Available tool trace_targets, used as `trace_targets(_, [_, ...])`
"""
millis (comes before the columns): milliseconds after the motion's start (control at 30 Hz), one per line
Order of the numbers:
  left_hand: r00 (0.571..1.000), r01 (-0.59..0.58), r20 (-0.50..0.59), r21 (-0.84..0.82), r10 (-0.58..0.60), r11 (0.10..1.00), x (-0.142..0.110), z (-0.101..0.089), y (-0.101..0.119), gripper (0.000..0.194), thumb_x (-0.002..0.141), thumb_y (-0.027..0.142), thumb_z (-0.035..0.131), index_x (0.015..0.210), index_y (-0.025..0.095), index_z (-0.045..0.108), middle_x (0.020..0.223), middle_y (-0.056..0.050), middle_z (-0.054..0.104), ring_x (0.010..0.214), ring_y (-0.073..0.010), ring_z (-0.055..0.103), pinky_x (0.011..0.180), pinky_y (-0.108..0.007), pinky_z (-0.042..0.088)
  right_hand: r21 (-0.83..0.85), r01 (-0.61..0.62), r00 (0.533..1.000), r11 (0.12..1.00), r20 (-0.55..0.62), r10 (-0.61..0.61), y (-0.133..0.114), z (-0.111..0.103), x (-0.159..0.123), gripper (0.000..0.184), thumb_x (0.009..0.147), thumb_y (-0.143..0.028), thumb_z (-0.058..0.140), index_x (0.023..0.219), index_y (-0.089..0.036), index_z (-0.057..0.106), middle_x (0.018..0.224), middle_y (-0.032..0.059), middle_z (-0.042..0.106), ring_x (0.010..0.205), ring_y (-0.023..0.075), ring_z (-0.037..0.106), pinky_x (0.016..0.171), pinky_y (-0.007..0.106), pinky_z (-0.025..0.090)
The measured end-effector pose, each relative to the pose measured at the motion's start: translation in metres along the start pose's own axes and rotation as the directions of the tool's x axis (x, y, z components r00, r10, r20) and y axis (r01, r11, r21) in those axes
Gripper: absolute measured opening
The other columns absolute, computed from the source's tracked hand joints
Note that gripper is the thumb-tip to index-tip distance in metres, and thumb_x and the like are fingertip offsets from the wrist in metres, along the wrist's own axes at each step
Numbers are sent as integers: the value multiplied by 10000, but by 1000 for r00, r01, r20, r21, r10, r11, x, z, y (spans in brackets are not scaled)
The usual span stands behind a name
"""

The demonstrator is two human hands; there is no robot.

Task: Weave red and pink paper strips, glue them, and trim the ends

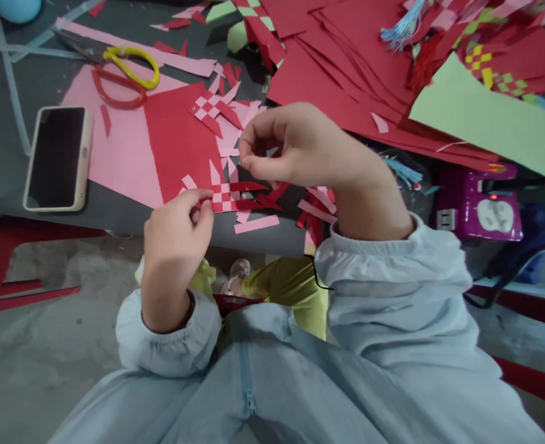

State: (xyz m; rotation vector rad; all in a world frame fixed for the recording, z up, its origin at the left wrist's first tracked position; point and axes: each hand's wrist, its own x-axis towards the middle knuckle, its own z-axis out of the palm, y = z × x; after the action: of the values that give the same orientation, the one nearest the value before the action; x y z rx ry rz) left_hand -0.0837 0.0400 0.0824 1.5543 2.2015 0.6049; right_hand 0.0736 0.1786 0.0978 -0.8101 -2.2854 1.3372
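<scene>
My left hand (176,231) pinches the left edge of a small woven paper fish (223,197) at the table's front edge. The piece has a red and pink checkered body, with pointed pink and red strips sticking out at the top and right. Up and to the right of it, my right hand (300,145) is raised with thumb and forefinger pressed together. Whatever may be between those fingertips is too small to make out. A similar checkered paper fish (206,108) lies farther back, left of my right hand. Loose pink strips (257,224) and red offcuts surround the woven piece.
Scissors (124,71) with yellow and red handles lie on pink paper (115,148) beside a phone (58,159). Red sheets (346,55) and a light green sheet (489,117) cover the back right. A purple box (480,203) with a cable stands at the right edge.
</scene>
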Motion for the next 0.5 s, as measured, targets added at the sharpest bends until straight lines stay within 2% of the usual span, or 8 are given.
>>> trace_targets(167, [999, 38, 27, -38, -37, 999, 1, -1, -1, 276, 869, 296, 540, 1061, 264, 735, 693, 4, 704, 667, -174, 646, 627, -294, 423, -167, 38, 986, 985, 165, -10, -4, 13, -2, 128, 721, -95, 597, 689, -201, 532, 649, -26, 588, 596, 104, 498, 570, 255, 386])
trace_targets(367, [984, 135, -106, -66, -142, 989, -3, -6, -8, 225, 866, 339, 588, 1005, 260, 746, 664, 8, 669, 641, -156, 616, 638, -298, 433, -381, 125, 966, 916, 258, -25, -8, 26, -4, 115, 741, -133, 584, 706, -211, 506, 686, 1, 583, 637, 137, 506, 612, 288, 360])
trace_targets(500, [979, 125, -157, -48, -131, 991, -6, -11, -8, 236, 891, 357, 563, 1000, 260, 749, 730, -5, 680, 658, -157, 592, 660, -321, 431, -488, 131, 960, 863, 280, 12, -8, 31, -6, 118, 785, -143, 559, 723, -214, 488, 734, 39, 601, 694, 173, 544, 633, 313, 367])
